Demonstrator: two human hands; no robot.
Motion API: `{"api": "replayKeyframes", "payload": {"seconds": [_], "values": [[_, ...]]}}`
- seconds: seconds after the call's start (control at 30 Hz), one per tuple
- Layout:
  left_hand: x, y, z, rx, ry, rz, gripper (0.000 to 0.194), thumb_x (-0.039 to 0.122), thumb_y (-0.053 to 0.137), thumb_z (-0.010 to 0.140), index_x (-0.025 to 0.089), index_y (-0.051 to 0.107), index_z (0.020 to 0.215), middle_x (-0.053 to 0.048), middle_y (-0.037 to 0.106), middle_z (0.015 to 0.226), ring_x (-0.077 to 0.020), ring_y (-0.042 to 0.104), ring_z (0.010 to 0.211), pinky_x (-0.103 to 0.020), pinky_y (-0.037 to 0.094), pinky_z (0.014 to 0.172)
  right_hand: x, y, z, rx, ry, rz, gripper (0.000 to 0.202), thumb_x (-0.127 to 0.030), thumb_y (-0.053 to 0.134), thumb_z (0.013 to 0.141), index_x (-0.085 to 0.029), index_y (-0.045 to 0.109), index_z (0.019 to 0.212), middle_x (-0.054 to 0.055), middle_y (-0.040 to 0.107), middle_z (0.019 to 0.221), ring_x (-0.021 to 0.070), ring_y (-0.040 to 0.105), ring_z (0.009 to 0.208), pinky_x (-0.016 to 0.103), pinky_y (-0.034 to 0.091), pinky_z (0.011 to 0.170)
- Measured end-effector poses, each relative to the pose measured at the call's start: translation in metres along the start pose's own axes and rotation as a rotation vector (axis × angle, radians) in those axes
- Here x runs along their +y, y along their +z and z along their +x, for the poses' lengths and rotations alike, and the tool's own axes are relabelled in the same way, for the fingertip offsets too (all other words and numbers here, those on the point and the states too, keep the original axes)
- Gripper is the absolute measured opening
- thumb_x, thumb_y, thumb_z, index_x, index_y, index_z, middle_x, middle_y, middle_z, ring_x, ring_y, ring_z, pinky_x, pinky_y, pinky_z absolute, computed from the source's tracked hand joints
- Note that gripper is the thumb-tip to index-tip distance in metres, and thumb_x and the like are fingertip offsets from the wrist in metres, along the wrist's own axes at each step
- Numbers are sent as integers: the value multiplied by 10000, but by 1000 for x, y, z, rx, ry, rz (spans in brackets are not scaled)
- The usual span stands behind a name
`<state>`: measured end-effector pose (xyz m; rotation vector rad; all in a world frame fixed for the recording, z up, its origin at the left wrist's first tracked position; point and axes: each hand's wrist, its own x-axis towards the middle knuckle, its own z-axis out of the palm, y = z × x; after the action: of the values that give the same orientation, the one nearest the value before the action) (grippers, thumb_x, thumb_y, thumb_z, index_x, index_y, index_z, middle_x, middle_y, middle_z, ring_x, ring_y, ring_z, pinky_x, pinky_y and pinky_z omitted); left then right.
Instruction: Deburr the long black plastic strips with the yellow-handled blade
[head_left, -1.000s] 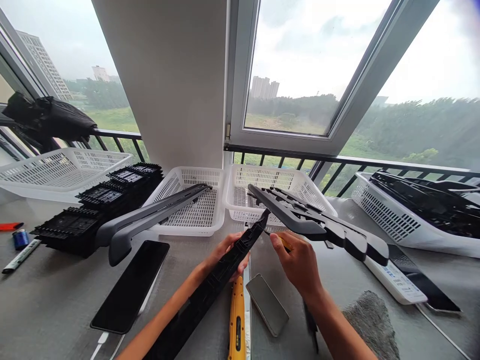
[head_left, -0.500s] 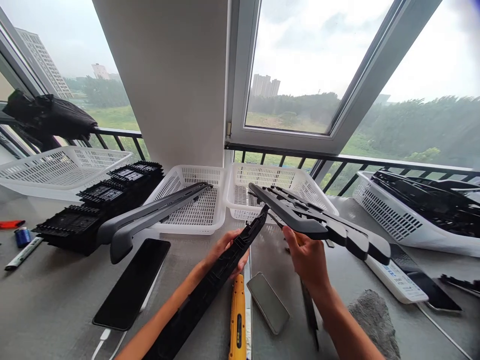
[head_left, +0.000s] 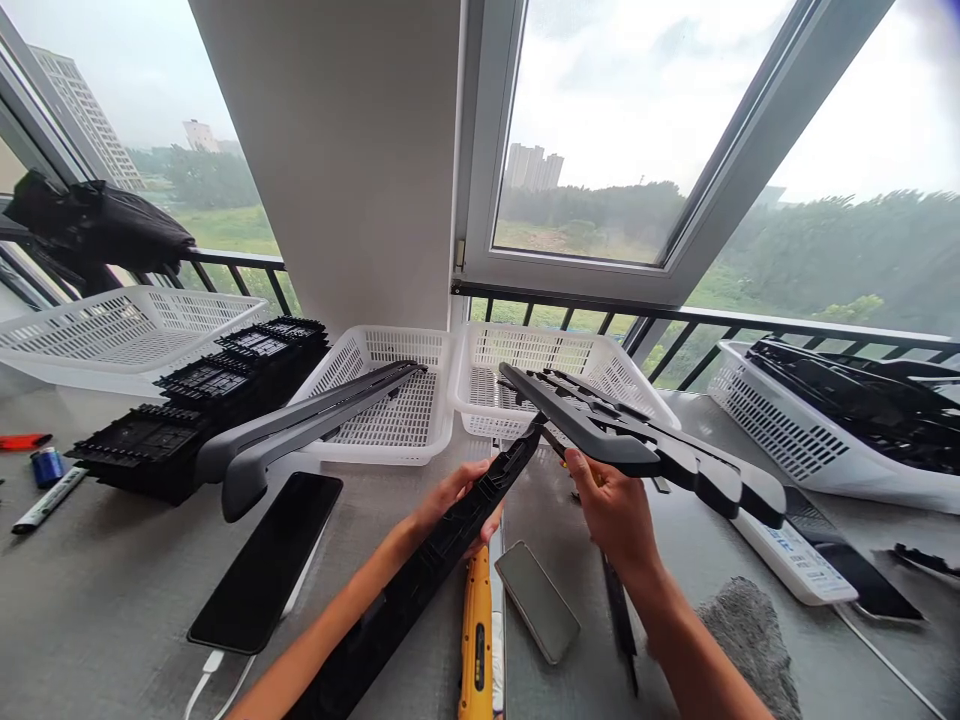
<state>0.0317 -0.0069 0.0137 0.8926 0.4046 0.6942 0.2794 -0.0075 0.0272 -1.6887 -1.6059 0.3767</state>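
My left hand [head_left: 454, 494] is closed around a long black plastic trim strip [head_left: 439, 550], which runs slantwise from the lower left up to its narrow far end. My right hand [head_left: 621, 515] grips a knife [head_left: 556, 445] with a yellow-orange handle, mostly hidden by the fingers. Its thin blade points at the strip's far end; whether it touches cannot be made out. Below my left hand lies a yellow power screwdriver [head_left: 477, 640], with a grey phone [head_left: 538, 602] beside it. A thin dark strip [head_left: 619, 625] lies under my right forearm.
Grey curved rails [head_left: 315, 425] rest across a white basket [head_left: 390, 455]; several more [head_left: 645, 440] lie over another basket [head_left: 480, 345]. Stacked black parts [head_left: 202, 410] stand left, near a large black phone [head_left: 266, 565]. A power strip [head_left: 795, 560], grey cloth [head_left: 750, 640] and filled basket [head_left: 787, 430] are right.
The view has shifted very slightly. Both hands keep their holds on the trim strip and the knife, with hardly any movement at the strip's far end.
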Motion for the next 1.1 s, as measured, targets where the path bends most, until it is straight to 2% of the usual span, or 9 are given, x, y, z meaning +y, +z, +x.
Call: {"api": "replayKeyframes", "payload": {"seconds": [0.13, 0.27, 0.33, 0.47, 0.6, 0.7, 0.87, 1.1], "values": [[0, 2, 0, 2, -19, 6, 560, 696, 523, 971, 182, 610, 766, -6, 606, 525, -113, 429, 308, -236, 294, 323, 2, 1, 1, -18, 35, 36, 755, -817, 453, 986, -208, 877, 850, 105, 824, 826, 307, 750, 829, 333, 492, 722], [2, 4, 0, 2, 33, -27, 418, 610, 521, 1007, 200, 599, 1006, 26, 639, 539, -117, 420, 294, -202, 258, 345, 2, 0, 2, 18, 27, 30, 749, -814, 471, 970, -197, 881, 854, 117, 830, 842, 321, 757, 874, 333, 490, 728], [2, 3, 0, -4, 58, -45, 390, 577, 499, 1026, 200, 588, 1062, 30, 646, 545, -116, 419, 291, -197, 252, 349, 2, 0, 1, 22, 11, 30, 739, -808, 485, 972, -195, 884, 867, 110, 821, 815, 306, 748, 843, 315, 482, 690], [1, -3, 1, -38, 83, -73, 444, 615, 507, 1017, 182, 605, 999, 26, 636, 550, -110, 396, 284, -211, 265, 319, 0, -1, 0, 16, 2, 15, 715, -807, 513, 966, -202, 888, 898, 81, 779, 730, 272, 717, 753, 292, 462, 635], [-2, -7, 3, -81, 91, -107, 451, 628, 547, 1015, 184, 613, 1048, 30, 662, 566, -115, 418, 284, -210, 283, 306, -2, -2, -1, 25, -17, 4, 739, -822, 491, 972, -199, 877, 874, 75, 741, 669, 262, 686, 705, 294, 445, 620], [-2, -6, 3, -85, 94, -122, 435, 606, 551, 1029, 181, 624, 1084, 29, 683, 581, -112, 426, 286, -200, 284, 304, -4, -2, -2, 16, -28, 8, 746, -828, 482, 976, -201, 872, 865, 73, 731, 657, 256, 677, 690, 295, 432, 609], [0, -5, 1, -67, 77, -107, 510, 650, 575, 1007, 149, 653, 950, 14, 667, 577, -101, 428, 295, -212, 293, 295, -5, -3, -2, -4, -29, 8, 747, -836, 486, 969, -204, 871, 871, 74, 736, 661, 244, 662, 665, 291, 406, 592], [-1, -10, 4, -82, 116, -119, 487, 619, 528, 1034, 152, 652, 973, 22, 659, 571, -106, 433, 295, -208, 285, 310, -9, -3, -3, -24, -40, 29, 742, -819, 478, 978, -203, 870, 850, 76, 748, 655, 225, 640, 629, 293, 386, 585]]}}
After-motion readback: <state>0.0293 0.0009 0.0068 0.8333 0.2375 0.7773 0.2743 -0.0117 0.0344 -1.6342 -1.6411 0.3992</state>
